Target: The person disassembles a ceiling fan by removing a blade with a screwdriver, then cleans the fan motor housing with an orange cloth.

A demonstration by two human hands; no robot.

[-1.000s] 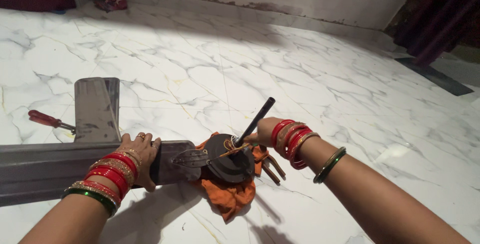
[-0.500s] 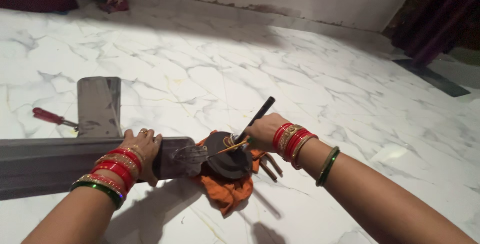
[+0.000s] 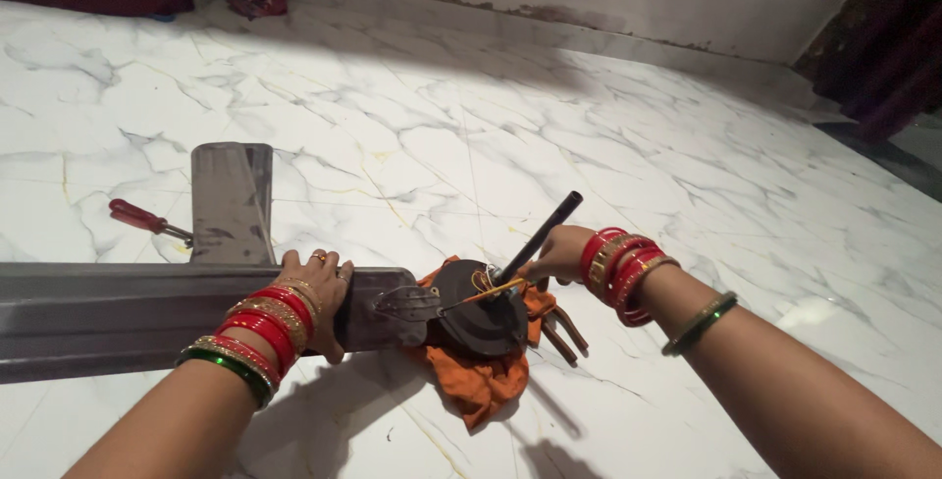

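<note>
The left hand point(image 3: 316, 288) stays pressed flat on the long grey metal blade point(image 3: 118, 317); the right hand point(image 3: 554, 255), clenched around a black-handled tool point(image 3: 538, 236), has barely shifted at the dark round hub point(image 3: 481, 307).

We see a white marble floor point(image 3: 608, 145) with grey veins. On it lie two long grey metal blades point(image 3: 147, 312), a red-handled screwdriver point(image 3: 147, 220) and an orange cloth point(image 3: 486, 386).
</note>
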